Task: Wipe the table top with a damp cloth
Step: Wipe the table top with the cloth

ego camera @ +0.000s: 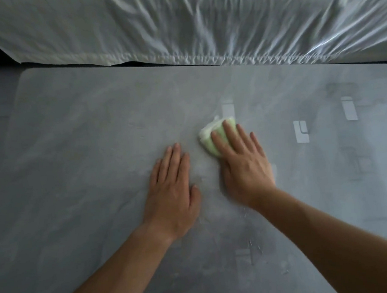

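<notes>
Wiping is under way: mid-frame, the right hand (pixel 243 162) presses the green cloth (pixel 212 136) flat on the table (pixel 70 158), fingers spread. The left hand (pixel 171 193) lies open beside it. Next likely calls for sweeping toward unwiped areas.

From my seat I see two bare forearms reaching in from the bottom edge, no sleeves, no watch or bands at the wrists. The left hand (pixel 172 191) has no rings or gloves that I can make out, nails short and unpainted. The right hand (pixel 242 163), on the other side of it, looks the same, though its fingers are slightly blurred.
</notes>
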Demonstrator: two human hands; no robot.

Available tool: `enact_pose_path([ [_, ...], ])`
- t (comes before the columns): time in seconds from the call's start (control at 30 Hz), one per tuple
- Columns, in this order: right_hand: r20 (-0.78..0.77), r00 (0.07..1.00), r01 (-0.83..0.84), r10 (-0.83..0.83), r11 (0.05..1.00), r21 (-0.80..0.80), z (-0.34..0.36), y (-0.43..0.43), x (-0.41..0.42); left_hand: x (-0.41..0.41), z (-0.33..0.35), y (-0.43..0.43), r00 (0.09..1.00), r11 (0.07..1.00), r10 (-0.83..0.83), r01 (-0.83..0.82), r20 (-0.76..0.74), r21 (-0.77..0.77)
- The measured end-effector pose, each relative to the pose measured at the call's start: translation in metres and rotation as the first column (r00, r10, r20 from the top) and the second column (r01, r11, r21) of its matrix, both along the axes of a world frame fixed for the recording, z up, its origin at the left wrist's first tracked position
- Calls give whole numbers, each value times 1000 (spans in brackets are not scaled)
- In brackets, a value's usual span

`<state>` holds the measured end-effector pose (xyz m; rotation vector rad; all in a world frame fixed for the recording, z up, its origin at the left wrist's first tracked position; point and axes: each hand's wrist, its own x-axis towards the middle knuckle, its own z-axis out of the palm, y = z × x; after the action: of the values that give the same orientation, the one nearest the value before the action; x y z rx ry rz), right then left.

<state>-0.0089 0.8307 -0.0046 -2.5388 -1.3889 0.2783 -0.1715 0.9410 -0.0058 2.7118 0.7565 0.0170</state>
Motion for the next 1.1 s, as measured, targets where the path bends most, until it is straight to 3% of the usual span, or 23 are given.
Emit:
enact_pose_path([
  [0.1, 13, 970, -241, 242, 970, -36, 3, -46, -25, -4, 2, -2, 1000, 1000, -12, 12, -1, 1],
  [0.17, 15, 957, -288, 289, 957, -45, 3, -58, -11, -6, 3, -4, 999, 999, -25, 25, -33, 21],
  [0.3, -3, 998, 61, -61, 998, -22, 3, -34, 12, -5, 1, -5, 996, 997, -37, 42, -80, 57],
  [0.37, -18, 989, 145, -145, 989, -9, 2, -27, -3, -6, 0, -7, 997, 998, -18, 22, -71, 61],
  [0.57, 8, 955, -296, 296, 955, -25, 2, -98, -37, -15, 6, -33, 999, 999, 30, -31, 26, 40],
  [0.63, 20, 977, -213, 214, 976, -34, 2, -106, -12, -18, 6, -47, 1000, 999, 21, -21, 13, 39],
  [0.77, -57, 975, 213, -214, 977, -34, 5, -102, 17, -20, 6, -67, 998, 997, 62, -61, -28, 48],
  [0.83, -65, 966, 250, -251, 968, -18, 5, -112, -11, -21, 7, -73, 996, 995, 82, -80, -36, 54],
  [1.0, -22, 977, -213, 213, 977, -28, 3, -164, -46, -22, 10, -89, 990, 990, 127, -124, -53, 60],
  [1.1, 39, 982, -181, 182, 982, -46, 2, -165, -7, -24, 11, -96, 985, 985, 168, -165, -50, 49],
])
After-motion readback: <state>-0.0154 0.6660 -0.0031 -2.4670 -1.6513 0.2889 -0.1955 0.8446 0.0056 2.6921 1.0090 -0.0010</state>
